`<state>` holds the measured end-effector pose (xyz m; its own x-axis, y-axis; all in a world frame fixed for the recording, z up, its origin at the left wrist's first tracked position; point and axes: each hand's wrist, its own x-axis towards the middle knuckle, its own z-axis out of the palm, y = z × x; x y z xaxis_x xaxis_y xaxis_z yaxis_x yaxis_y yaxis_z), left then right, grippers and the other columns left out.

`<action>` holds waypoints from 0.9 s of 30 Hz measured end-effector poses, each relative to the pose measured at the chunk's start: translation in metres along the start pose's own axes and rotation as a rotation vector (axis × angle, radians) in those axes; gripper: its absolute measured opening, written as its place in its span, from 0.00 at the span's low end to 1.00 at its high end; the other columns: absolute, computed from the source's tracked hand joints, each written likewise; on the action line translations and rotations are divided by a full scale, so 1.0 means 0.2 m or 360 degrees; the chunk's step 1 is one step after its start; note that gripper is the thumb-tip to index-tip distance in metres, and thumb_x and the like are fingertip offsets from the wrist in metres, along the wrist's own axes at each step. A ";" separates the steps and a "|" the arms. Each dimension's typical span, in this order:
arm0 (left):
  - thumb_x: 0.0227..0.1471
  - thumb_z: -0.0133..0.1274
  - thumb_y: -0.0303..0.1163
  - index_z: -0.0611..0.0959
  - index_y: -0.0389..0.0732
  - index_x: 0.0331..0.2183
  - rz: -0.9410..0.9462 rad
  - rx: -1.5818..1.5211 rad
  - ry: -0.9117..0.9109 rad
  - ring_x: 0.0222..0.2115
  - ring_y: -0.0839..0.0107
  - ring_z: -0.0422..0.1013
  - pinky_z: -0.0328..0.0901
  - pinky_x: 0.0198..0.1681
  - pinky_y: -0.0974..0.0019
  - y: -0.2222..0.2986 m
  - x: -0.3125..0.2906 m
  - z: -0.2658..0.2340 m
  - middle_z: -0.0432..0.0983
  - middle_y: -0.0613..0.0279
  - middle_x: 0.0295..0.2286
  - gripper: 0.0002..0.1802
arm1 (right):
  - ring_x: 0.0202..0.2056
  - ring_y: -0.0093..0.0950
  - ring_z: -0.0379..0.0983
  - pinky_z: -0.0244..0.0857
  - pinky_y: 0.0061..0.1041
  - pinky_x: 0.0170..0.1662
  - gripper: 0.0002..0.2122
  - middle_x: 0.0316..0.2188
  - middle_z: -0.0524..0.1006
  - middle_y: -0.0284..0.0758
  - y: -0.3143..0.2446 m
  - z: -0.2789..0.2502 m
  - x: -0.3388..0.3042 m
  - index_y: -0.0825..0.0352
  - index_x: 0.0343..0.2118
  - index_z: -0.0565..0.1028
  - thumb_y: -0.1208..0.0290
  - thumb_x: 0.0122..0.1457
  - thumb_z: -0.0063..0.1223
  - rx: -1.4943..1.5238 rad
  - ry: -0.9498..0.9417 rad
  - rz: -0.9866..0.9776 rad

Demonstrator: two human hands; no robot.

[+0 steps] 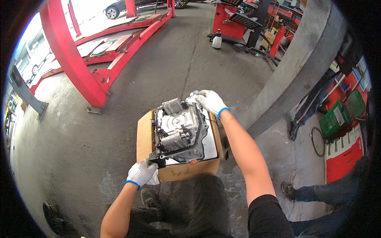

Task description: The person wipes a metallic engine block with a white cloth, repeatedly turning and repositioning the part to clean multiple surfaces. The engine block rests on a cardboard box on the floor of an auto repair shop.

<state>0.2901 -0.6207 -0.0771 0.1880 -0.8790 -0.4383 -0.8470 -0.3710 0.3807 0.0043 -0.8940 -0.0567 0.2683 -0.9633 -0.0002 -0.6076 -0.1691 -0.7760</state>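
Observation:
A silvery metal transmission valve body (178, 121), with two ribbed cylinders and black fittings, rests over an open cardboard box (190, 171). Its black-edged metal rim faces right, and a white surface shows beneath it inside the box. My left hand (141, 173), in a white knit glove with a blue cuff, is closed at the near left corner, gripping the black connector (158, 159) there. White material hangs below those fingers. Gloved the same way, my right hand (211, 102) is closed around the far right corner, its fingertips partly hidden by the metal.
A red vehicle lift post (73, 59) and ramps stand at left. A grey post (291, 73) rises close by at right. Beyond are a white spray bottle (216, 40), a red tool cart (226, 22) and a green bin (336, 120). Other people's legs (329, 193) are at right.

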 end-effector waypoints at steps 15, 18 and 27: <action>0.58 0.51 0.48 0.84 0.32 0.34 0.0082 0.0245 0.0092 0.37 0.43 0.79 0.72 0.44 0.47 0.03 0.01 0.01 0.81 0.38 0.32 0.24 | 0.44 0.49 0.78 0.69 0.44 0.51 0.16 0.38 0.81 0.53 -0.12 -0.07 -0.16 0.69 0.36 0.82 0.61 0.55 0.52 -0.0397 -0.0168 -0.0053; 0.58 0.52 0.47 0.84 0.32 0.33 0.0123 0.0254 0.0110 0.36 0.43 0.79 0.72 0.44 0.47 0.03 0.04 0.03 0.81 0.37 0.31 0.24 | 0.42 0.50 0.78 0.69 0.45 0.49 0.15 0.35 0.81 0.52 -0.16 -0.09 -0.26 0.67 0.33 0.82 0.60 0.56 0.51 -0.0580 -0.0156 -0.0122; 0.58 0.51 0.47 0.84 0.32 0.32 0.0197 0.0242 0.0152 0.35 0.42 0.79 0.72 0.42 0.46 0.01 0.06 0.04 0.81 0.36 0.31 0.24 | 0.43 0.47 0.78 0.70 0.44 0.49 0.14 0.38 0.81 0.49 -0.14 -0.11 -0.46 0.66 0.39 0.81 0.62 0.60 0.49 -0.0918 -0.0277 -0.0509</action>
<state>0.2866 -0.6285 -0.0887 0.1180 -0.9420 -0.3142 -0.9304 -0.2155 0.2966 -0.0207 -0.8047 -0.0207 0.5879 -0.8082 0.0342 -0.7670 -0.5703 -0.2942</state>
